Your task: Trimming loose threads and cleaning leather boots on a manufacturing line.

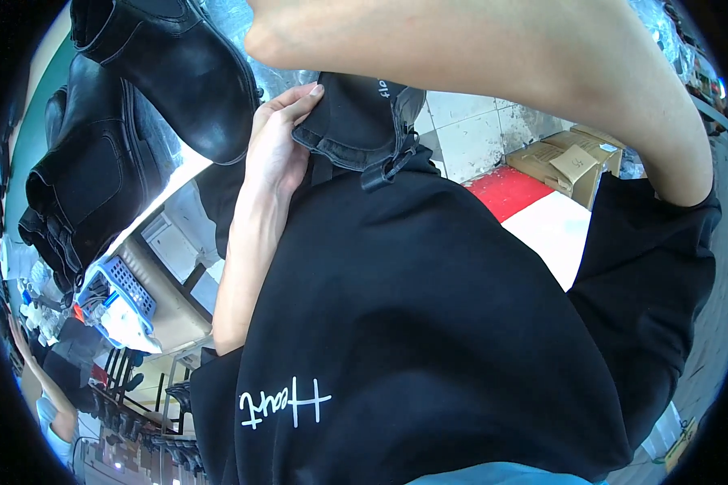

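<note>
My left hand is closed, its thumb and fingers pinching the edge of a black soft item in front of my chest. That item has a padded, gathered rim, small pale lettering, and a strap loop with a cord at its near end; its exact kind cannot be made out. My right forearm reaches across the top from the right. Only the heel of my right hand shows beyond the black item, and its fingers are outside the picture. Next to it, at the upper left, stands a shiny black ankle boot.
More black boots stand on the table at the left, by clear plastic wrapping. A blue plastic basket sits beyond. On the floor at the right lies a cardboard box near a red patch. Another person's arm shows at lower left.
</note>
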A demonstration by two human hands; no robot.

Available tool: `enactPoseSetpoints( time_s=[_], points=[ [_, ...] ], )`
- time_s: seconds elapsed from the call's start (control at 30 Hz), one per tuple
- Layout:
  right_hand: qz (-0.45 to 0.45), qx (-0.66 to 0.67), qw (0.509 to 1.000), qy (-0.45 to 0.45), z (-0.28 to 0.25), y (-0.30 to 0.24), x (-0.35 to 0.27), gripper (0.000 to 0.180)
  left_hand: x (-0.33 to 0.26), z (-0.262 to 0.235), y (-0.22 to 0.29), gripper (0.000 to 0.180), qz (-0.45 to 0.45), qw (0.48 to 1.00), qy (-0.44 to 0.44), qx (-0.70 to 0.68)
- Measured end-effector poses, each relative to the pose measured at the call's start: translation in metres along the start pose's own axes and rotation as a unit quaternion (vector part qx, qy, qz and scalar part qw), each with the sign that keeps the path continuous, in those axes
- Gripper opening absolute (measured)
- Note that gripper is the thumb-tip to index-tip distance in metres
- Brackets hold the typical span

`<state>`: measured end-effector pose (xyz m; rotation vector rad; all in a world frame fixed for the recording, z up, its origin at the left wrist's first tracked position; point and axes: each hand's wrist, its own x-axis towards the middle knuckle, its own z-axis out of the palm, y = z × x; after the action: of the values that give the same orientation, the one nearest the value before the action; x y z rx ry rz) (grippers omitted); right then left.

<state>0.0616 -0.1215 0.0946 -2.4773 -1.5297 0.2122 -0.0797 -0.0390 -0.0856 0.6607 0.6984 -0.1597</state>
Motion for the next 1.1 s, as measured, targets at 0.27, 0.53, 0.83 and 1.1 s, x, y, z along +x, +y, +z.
enactPoseSetpoints(
  time_s=[0.27, 0.53, 0.83, 1.1],
  points=[
    [0.042, 0.080, 0.994, 0.068, -0.039, 0.069, -0.072, 0.012, -0.009, 0.016, 0.005, 0.011, 0.040, 0.999, 0.011, 0.017],
    [0.107, 0.175, 0.974, 0.097, -0.047, 0.095, -0.104, 0.015, -0.006, 0.015, 0.010, 0.012, 0.022, 0.999, 0.033, 0.021],
    [0.361, 0.527, 0.674, 0.370, 0.105, 0.117, -0.082, 0.029, -0.035, 0.051, 0.063, 0.018, 0.235, 0.951, 0.004, 0.202],
    [0.386, 0.608, 0.569, 0.397, 0.178, 0.096, -0.064, 0.030, -0.051, 0.075, 0.074, 0.046, 0.475, 0.701, -0.138, 0.514]
  ],
)
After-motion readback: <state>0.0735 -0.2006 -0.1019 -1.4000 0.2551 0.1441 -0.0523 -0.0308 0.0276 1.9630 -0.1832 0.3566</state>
